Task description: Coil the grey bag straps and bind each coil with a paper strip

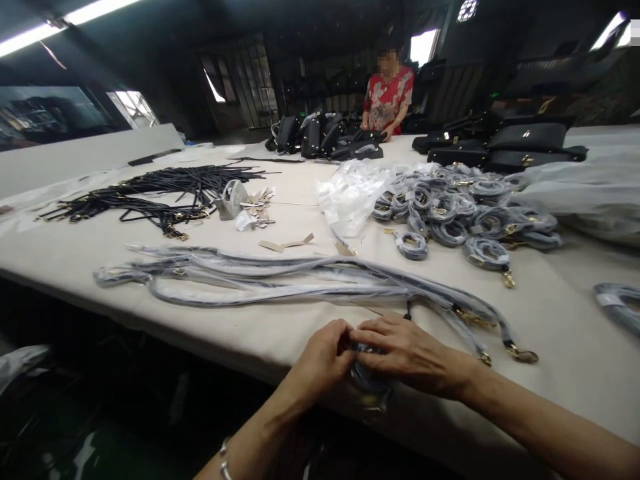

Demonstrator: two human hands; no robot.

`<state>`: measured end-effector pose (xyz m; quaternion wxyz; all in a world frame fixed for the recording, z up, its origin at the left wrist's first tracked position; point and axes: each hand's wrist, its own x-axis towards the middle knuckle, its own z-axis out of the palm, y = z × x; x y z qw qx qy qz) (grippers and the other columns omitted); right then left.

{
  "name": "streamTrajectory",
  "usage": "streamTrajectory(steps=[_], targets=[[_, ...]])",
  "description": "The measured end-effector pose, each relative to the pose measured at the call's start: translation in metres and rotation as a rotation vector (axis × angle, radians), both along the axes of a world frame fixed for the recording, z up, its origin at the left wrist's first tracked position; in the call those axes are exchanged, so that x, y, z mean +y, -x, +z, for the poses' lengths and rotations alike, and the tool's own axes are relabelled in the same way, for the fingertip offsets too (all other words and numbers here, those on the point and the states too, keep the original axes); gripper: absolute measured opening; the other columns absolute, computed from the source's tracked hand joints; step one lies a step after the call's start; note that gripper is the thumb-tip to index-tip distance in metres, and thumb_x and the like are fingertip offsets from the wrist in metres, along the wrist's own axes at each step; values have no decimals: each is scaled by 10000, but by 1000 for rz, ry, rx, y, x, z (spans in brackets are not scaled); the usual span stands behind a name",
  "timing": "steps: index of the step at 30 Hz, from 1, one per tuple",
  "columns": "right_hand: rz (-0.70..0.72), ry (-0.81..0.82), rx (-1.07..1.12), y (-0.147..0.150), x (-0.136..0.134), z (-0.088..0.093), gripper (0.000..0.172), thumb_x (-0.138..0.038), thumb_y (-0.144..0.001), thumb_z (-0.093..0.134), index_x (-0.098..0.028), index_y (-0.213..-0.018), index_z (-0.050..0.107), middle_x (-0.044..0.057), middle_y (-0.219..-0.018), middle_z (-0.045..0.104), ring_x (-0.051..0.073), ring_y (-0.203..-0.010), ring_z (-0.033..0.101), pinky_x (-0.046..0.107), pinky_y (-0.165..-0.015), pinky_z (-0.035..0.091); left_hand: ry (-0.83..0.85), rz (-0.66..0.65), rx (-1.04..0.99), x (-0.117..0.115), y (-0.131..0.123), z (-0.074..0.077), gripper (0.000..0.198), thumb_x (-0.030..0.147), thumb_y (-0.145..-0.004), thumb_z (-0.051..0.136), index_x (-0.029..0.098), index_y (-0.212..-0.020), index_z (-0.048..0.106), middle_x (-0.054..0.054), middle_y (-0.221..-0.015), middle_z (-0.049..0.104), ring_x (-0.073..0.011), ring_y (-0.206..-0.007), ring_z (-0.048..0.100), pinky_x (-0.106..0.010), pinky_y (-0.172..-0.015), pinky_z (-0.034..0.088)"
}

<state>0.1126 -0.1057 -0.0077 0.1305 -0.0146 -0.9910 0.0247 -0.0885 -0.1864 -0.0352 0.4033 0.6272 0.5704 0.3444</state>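
Observation:
A coiled strap in clear wrap (369, 380) is between my two hands at the table's front edge, its lower end blurred. My left hand (323, 357) has its fingers closed on the coil's left side. My right hand (405, 353) lies over the coil from the right, fingers curled round it, touching the left fingertips. Just beyond my hands, several long wrapped straps (280, 270) stretch across the table, with gold clasps at their right ends. Further back on the right is a pile of coiled wrapped straps (450, 207).
Black unwrapped straps (165, 190) are heaped at the left. A tape dispenser (233, 200) stands beside paper scraps (259, 207). Plastic film (353, 193) lies in the middle. Black bags (525, 140) are at the back, where a person in red (389, 97) stands. The table (210, 340) ends in front.

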Motion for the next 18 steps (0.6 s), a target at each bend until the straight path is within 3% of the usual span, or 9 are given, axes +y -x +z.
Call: streamTrajectory(steps=[4,9,14,18], targets=[[39,50,-72,10,7,-5,140,-238,-964,525,-219,-846,597,37,-1024,643,175,-853,515,316,-719,382,-8,-29,-15,5,4,-2,223,48,-719,543,186,-880,613,8,-838,642,-151,-783,583,-245,-718,445],[-163,238,-62,12,0,-12,67,-243,-833,646,-203,-884,627,47,-938,648,192,-839,536,324,-756,420,-44,-29,-90,4,4,-4,197,114,-789,582,182,-958,657,-22,-924,679,-173,-867,625,-272,-808,484],[-416,510,-30,-4,-11,3,365,-204,-780,686,-221,-1136,607,70,-1171,624,224,-1071,563,331,-927,453,-143,103,-122,2,18,-9,218,143,-814,587,178,-1023,638,-50,-990,652,-186,-913,630,-279,-769,525],[-452,497,-129,5,-16,6,494,-113,-742,607,-231,-1222,612,86,-1155,641,258,-1092,569,384,-965,445,-396,252,70,6,41,-14,193,138,-885,508,197,-1022,631,-51,-966,652,-187,-895,628,-310,-785,520]])
